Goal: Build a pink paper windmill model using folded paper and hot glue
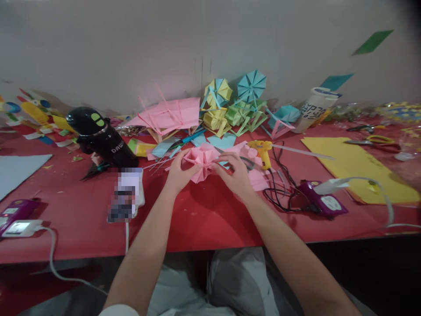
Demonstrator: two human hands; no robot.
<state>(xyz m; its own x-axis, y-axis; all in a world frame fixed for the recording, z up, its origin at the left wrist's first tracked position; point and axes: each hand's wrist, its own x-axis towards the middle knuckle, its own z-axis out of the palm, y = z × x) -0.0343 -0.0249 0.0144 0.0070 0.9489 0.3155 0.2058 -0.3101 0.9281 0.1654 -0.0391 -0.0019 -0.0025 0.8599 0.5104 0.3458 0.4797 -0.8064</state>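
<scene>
A pink folded-paper umbrella top point(202, 159) with pleats fanning from its centre is held just above the red table point(210, 219). My left hand point(181, 173) grips its left side, with the thumb near the middle of the folds. On the other side my right hand point(235, 175) has thumb and fingers pinched at the paper's right edge. Pink paper pieces and blue scraps lie behind and beside it. A yellow glue gun point(262, 151) rests to the right of my right hand, a clear glue stick out of its back.
Finished paper umbrellas point(251, 86) stand against the wall. To the left are a black tumbler point(101, 138) and a phone point(126, 193) on a cable. Rightward lie a purple power strip point(324, 199), yellow paper sheets point(362, 171), scissors point(375, 141) and a white cup point(315, 109).
</scene>
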